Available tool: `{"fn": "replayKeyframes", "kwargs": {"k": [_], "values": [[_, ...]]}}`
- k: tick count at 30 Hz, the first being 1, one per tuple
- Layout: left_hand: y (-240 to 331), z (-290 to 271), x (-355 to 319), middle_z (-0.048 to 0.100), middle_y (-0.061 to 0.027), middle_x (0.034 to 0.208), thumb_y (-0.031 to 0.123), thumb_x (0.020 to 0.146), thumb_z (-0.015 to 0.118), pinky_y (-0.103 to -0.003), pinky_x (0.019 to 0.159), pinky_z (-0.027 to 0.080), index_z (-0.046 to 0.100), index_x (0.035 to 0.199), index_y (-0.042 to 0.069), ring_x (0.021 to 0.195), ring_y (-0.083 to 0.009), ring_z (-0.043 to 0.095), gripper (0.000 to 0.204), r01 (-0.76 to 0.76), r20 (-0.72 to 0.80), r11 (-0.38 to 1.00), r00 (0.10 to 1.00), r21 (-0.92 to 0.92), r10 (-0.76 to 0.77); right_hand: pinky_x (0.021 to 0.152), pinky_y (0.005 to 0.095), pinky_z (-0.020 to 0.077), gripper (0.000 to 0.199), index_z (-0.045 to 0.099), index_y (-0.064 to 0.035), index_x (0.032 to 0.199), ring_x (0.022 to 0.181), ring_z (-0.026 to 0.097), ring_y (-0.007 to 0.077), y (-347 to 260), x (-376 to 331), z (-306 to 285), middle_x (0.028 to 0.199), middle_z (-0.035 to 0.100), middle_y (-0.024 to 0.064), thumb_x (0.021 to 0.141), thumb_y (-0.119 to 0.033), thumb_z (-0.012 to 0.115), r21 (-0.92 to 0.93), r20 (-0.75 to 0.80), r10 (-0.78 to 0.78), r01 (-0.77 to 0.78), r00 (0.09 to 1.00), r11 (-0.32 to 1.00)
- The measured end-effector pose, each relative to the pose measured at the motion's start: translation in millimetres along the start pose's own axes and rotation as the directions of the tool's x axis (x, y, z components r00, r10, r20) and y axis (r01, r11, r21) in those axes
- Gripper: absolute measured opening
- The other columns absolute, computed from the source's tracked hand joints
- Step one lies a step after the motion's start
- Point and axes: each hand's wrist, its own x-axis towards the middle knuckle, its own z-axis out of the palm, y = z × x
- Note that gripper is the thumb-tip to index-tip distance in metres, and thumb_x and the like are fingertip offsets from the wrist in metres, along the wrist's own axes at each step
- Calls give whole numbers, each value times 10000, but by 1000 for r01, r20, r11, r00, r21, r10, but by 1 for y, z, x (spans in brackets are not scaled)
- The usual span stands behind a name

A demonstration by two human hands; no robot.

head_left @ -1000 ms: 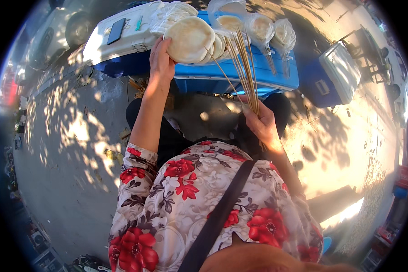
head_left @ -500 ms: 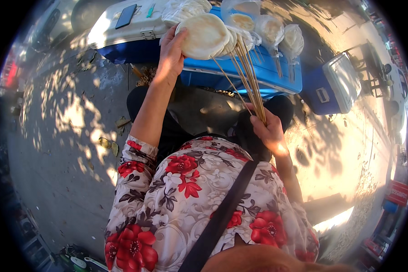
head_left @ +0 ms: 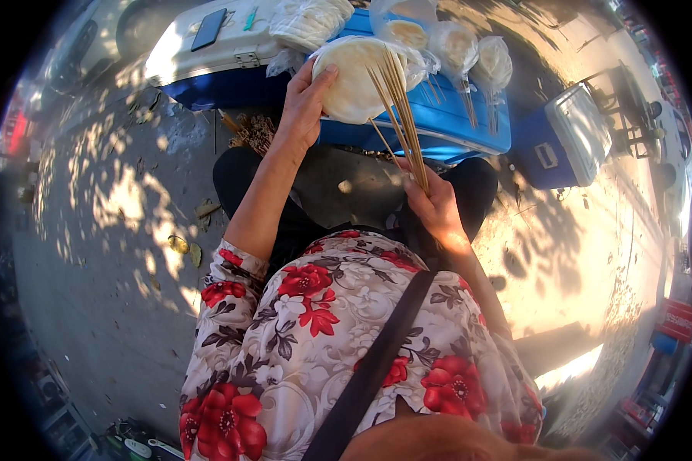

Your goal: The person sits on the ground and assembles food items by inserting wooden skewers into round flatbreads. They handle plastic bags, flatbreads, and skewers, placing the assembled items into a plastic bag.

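Nearest the camera: floral red-and-white blouse [head_left: 323, 338] with a dark strap [head_left: 377, 361] crossing it diagonally, dark trousers over the lap beyond. Right hand [head_left: 437, 209] sits over the right thigh, fingers closed tight around the lower ends of a bundle of thin wooden skewers [head_left: 396, 107]; the sticks fan upward and away, tips crossing in front of the bag ahead. Left hand [head_left: 306, 104] is stretched further out, fingers curled over the left edge of a clear plastic bag of pale round flatbreads [head_left: 354, 77], thumb on top, so it grips the bag. That bag rests on the blue lid of a cooler box [head_left: 454, 127] directly ahead of the knees. Just past it, more tied bags of the same pale food [head_left: 469, 54] stand along the lid, a few skewers lying beside them. Left of those, a white-lidded cooler [head_left: 207, 50] with a dark phone [head_left: 209, 28] lying flat on it. Right, well apart, a smaller blue box with a white lid [head_left: 565, 138] on the pavement. Ground is sun-dappled concrete [head_left: 108, 230] with dry leaves scattered.
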Motion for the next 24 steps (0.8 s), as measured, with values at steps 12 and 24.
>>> {"fn": "replayKeyframes", "kwargs": {"k": [12,24], "values": [[-11,11,-10,586,-47,1136,182,906,579,-273,862,446,498,1242,26,1032,-122,544,380,6,74,1000,997,-8,-5,530,199,327,349,531,-62,1246,572,374,25,-4,30,15,613,401,-55,907,-139,498,98,-32,-49,52,998,994],[7,-17,18,616,-80,1036,175,831,664,-302,774,524,531,1175,20,930,-170,612,400,-17,-88,997,996,-78,10,457,186,294,321,540,18,1191,488,368,22,-12,7,0,565,407,-56,944,-177,477,221,22,180,-180,983,959]]}}
